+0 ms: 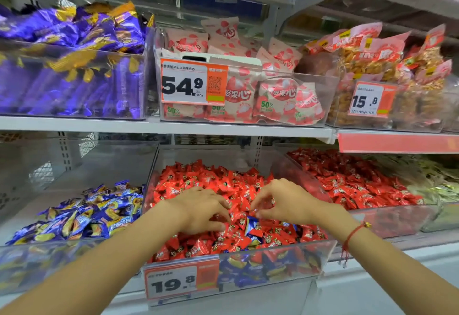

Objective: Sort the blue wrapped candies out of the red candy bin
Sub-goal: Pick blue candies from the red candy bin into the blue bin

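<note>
Here, two hands work in the red candy bin point(323, 252) at lower centre. One blue wrapped candy point(252, 225) lies plainly on the red heap between them. The left hand point(203, 209) rests curled on the candies; the right hand point(285, 201) has fingers bent, whether pinching anything I cannot tell. A blue candy bin point(37, 260) sits lower left.

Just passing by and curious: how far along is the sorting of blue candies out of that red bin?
Nothing here shows what is already done. Both hands, left and right, are in the red candy bin, fingers curled among red wrappers near a blue candy on top. More blue candies show through the bin's clear front, so plenty remains. The blue candy bin sits alongside.
</note>
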A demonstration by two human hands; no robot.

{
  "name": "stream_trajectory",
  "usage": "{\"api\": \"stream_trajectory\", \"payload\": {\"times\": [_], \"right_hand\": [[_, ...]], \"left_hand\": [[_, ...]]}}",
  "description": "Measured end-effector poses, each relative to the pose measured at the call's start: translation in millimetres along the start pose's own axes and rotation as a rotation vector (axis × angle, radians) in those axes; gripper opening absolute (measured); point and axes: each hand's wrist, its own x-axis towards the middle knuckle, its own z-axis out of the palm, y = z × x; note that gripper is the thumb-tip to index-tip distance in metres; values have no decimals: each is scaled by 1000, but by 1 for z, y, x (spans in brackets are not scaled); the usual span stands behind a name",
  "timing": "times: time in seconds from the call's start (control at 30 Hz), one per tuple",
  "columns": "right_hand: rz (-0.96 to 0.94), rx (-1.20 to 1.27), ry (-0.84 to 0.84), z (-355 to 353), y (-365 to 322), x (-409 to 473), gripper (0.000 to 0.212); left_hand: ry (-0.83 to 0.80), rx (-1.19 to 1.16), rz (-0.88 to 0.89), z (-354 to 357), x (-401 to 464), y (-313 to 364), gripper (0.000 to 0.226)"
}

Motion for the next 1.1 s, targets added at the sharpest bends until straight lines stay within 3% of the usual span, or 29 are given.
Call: {"api": "stream_trajectory", "payload": {"times": [0.1, 0.17, 0.33, 0.47, 0.67, 0.77, 0.9, 1.0, 1.1], "right_hand": [[-46, -31, -234, 14, -14, 9, 45], [-44, -165, -287, 23, -14, 14, 54], [43, -201, -102, 38, -5, 8, 37], [131, -147, -82, 38, -11, 4, 37], [189, -1, 27, 27, -6, -6, 13], [218, 232, 181, 21, -1, -13, 7], [299, 784, 372, 11, -9, -15, 12], [364, 1118, 289, 6, -24, -15, 24], [315, 1282, 207, 5, -40, -13, 26]], "left_hand": [[106, 31, -68, -1, -4, -8, 31], [198, 24, -124, 3, -10, -7, 29], [411, -111, -305, 25, -34, 6, 30], [434, -154, -290, 24, -40, 10, 33], [404, -208, -311, 19, -46, 14, 31], [399, -282, -335, 13, -45, 17, 28], [468, -387, -322, 5, -43, 25, 25], [570, -514, -312, 2, -39, 32, 32], [559, -867, -321, -4, -36, 41, 48]]}}
